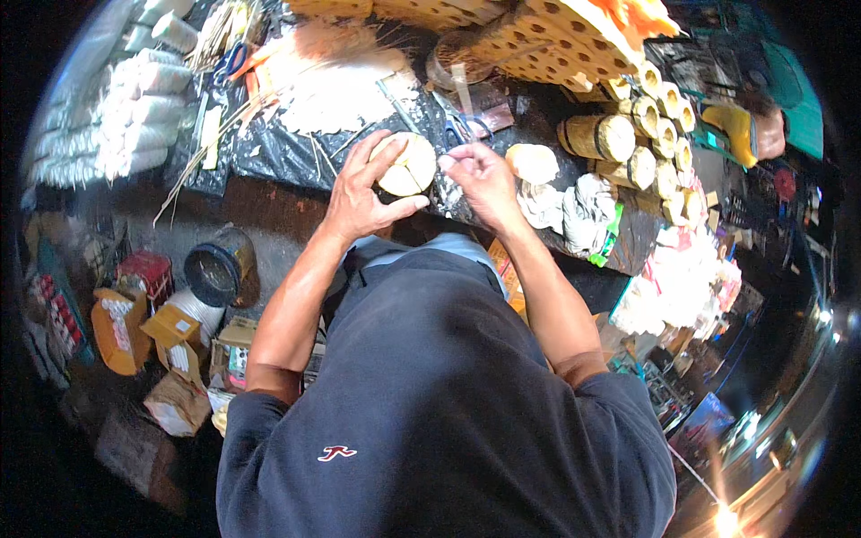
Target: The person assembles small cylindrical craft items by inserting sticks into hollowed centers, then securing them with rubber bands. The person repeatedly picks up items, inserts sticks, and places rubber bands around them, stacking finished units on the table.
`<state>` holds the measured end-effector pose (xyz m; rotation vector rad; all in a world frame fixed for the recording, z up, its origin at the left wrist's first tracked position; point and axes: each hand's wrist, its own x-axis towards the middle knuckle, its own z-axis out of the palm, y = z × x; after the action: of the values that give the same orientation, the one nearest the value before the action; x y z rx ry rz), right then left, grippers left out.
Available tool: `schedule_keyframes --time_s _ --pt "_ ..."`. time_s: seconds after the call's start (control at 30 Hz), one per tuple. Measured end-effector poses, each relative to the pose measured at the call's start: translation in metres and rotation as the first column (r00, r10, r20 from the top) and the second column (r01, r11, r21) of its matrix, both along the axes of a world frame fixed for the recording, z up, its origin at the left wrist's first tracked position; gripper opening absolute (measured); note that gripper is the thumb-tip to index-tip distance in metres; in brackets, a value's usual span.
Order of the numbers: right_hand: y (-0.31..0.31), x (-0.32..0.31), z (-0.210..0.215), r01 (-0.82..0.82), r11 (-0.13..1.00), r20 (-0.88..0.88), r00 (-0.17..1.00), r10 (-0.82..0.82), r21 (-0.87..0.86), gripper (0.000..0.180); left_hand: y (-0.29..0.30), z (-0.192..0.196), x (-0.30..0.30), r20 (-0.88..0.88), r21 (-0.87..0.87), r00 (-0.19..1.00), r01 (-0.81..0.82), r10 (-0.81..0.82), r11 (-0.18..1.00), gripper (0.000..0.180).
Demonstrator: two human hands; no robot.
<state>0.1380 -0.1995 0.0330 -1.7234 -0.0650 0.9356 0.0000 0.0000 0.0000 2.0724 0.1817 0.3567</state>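
Note:
My left hand [363, 186] is closed round a cream-coloured round piece [411, 172] at the table's near edge. Its fingers lie over the left side and its thumb sits by the lower rim. A dark line runs across the pale face. Just right of it, my right hand [484, 184] has thumb and forefinger pinched together; whatever they hold is too small to make out. Scissors with blue handles [462, 130] lie beyond the right hand. Another pale round piece [532, 164] is beside that hand, near crumpled whitish cloth [587, 211].
Several tan cylinders with pale ends [603, 137] are stacked at the right. Behind stands a yellow block full of holes [547, 45]. Thin sticks [211, 148] jut over the left edge, near white spools [152, 108]. A black bucket [218, 267] and cardboard boxes [121, 327] sit low at left.

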Motion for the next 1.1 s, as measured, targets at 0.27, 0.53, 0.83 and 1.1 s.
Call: schedule_keyframes --time_s 0.27,0.53,0.83,1.1 --pt "0.003 -0.057 -0.019 0.009 1.000 0.263 0.965 -0.006 -0.012 0.065 0.057 0.013 0.040 -0.123 0.005 0.855 0.509 -0.504 0.861 0.108" --pt "0.018 -0.031 0.012 0.052 0.987 0.388 0.922 0.010 -0.150 0.043 0.006 0.013 0.013 -0.059 0.080 0.998 0.028 -0.023 0.996 0.109" --pt "-0.069 -0.030 -0.085 0.379 0.785 0.560 0.827 -0.050 -0.490 0.036 0.030 0.005 0.015 -0.212 -0.254 0.965 0.099 -0.155 0.962 0.109" --pt "-0.024 -0.047 -0.042 0.141 0.984 0.643 0.765 -0.040 -0.107 0.047 0.055 -0.021 -0.005 -0.175 -0.505 0.938 0.175 -0.299 0.845 0.104"
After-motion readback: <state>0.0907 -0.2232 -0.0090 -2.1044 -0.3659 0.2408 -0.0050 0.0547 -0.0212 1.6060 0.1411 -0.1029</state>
